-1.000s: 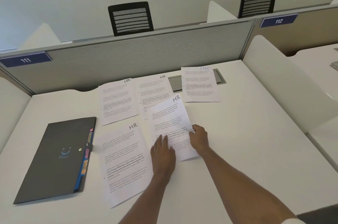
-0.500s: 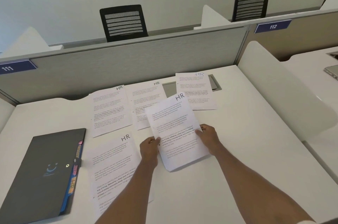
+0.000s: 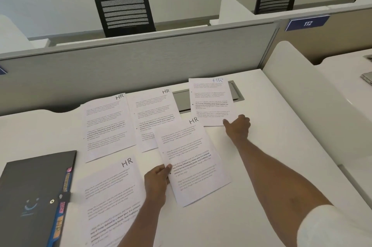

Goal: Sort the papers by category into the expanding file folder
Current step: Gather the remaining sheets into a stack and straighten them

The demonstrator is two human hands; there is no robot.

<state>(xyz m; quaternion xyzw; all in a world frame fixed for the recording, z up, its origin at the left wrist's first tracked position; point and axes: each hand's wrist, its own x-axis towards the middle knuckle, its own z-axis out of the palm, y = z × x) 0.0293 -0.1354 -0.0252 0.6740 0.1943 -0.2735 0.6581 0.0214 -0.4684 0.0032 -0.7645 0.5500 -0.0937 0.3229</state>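
Several white sheets marked "HR" lie on the white desk [image 3: 271, 156]. My left hand [image 3: 157, 178] pinches the left edge of one tilted sheet [image 3: 193, 162] at the centre. My right hand [image 3: 237, 128] reaches forward, fingers touching the lower right corner of the far right sheet [image 3: 211, 101], whose "HR" is in blue ink. Two more sheets [image 3: 104, 126] [image 3: 153, 113] lie side by side at the back, and a large one [image 3: 108, 198] lies near me. The dark grey expanding file folder [image 3: 32, 196] lies closed at the left, coloured tabs along its right edge.
A grey partition [image 3: 141, 65] walls the desk's far side, and a white divider [image 3: 314, 105] rises along the right. A metal cable hatch [image 3: 183, 99] is set in the desk under the back sheets. Two black chairs [image 3: 124, 13] stand beyond the partition.
My right hand has let go of the centre sheet and reached forward to the far right sheet. My left hand alone now holds the centre sheet.
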